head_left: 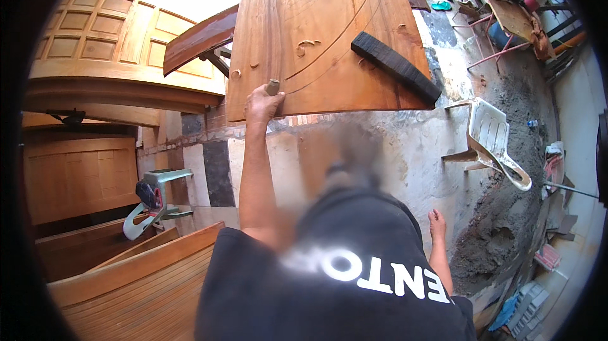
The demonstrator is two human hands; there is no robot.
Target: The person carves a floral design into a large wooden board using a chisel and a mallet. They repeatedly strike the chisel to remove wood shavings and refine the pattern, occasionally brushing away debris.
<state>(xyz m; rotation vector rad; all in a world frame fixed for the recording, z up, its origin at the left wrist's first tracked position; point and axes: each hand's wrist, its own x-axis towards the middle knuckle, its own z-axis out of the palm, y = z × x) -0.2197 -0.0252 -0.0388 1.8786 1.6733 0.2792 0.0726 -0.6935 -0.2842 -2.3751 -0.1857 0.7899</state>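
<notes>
My left hand [258, 105] is closed at the near left corner of a broad wooden panel [342, 84]. A short, brownish stub [272, 86] stands up out of its grip; its lower part is hidden, so its kind does not show. Curved lines are drawn along the panel, and a few curled wood shavings [308, 43] lie on it. Across its near right corner rests a long black block [396, 69], slanted. My right hand [437, 224] hangs low at my side, away from the panel, fingers loosely bent and nothing visible in it.
A white plastic chair [487, 129] lies tipped on the right, before a heap of grey mortar [491, 239]. Panelled wooden doors [104, 21] stand at left. Another plastic chair [166, 198] and a slatted wooden piece [145, 277] are lower left. Sandals [441, 5] lie far right.
</notes>
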